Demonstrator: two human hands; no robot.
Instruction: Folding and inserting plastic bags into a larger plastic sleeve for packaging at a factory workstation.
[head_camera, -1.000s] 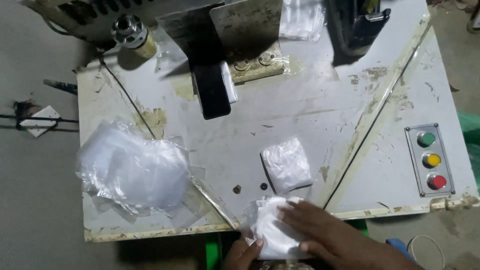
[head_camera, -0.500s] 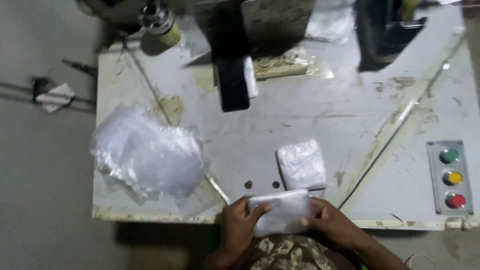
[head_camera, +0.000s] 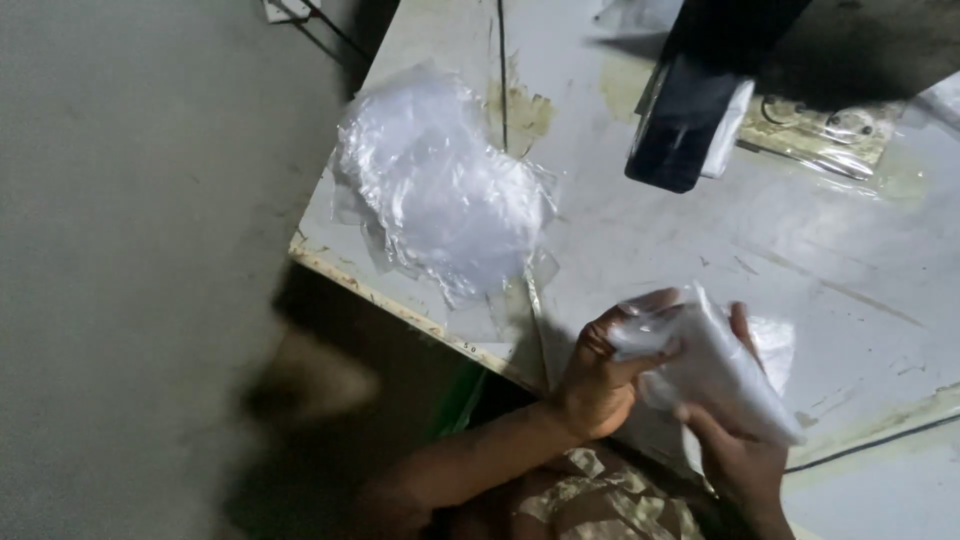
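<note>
Over worn white table (head_camera: 640, 250), left hand (head_camera: 600, 375) and right hand (head_camera: 735, 455) curl fingers around white packet (head_camera: 715, 370).

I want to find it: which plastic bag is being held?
The white bag at the table's near edge, gripped by both hands; the clear pile lies untouched to its left.

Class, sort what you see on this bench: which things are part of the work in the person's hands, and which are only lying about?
In hand:
left hand
right hand
white packet in clear film, gripped by both

Lying about:
heap of clear plastic bags at the table corner
black machine head
worn white table
</note>
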